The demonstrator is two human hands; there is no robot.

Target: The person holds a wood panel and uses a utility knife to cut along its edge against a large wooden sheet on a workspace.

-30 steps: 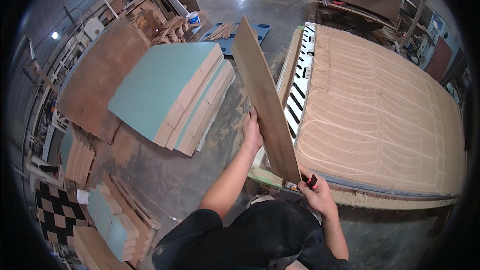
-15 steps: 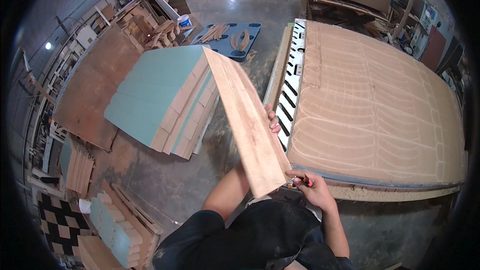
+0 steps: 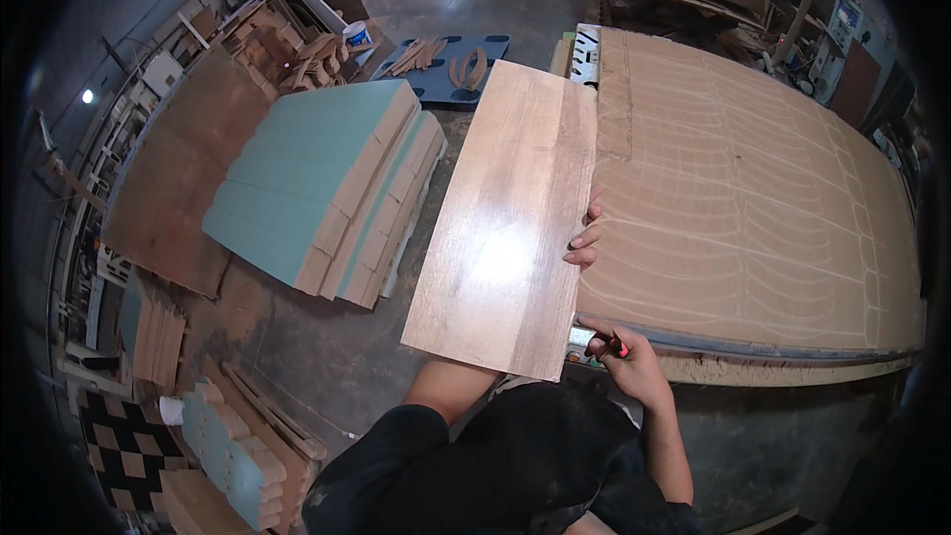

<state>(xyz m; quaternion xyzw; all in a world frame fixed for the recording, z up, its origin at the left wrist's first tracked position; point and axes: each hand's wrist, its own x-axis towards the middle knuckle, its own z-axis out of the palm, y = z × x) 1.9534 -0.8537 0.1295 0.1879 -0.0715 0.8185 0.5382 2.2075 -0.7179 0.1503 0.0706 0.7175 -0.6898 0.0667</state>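
Head view: your left hand (image 3: 585, 237) is gripping the right edge of a flat, rectangular, brown wood-grain board (image 3: 500, 208), palm hidden behind it. So the board's just up and left of your right hand (image 3: 636, 371), which is closed around a small black-and-red tool (image 3: 621, 347). Big tan panel with pale curved lines (image 3: 753, 208) is right of your left hand; the pale-green-topped stack of boards (image 3: 317, 154) is well off to its left.

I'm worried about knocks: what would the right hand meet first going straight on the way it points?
Probably the wooden board, near its lower right edge, though the depth between it and the right hand is unclear.
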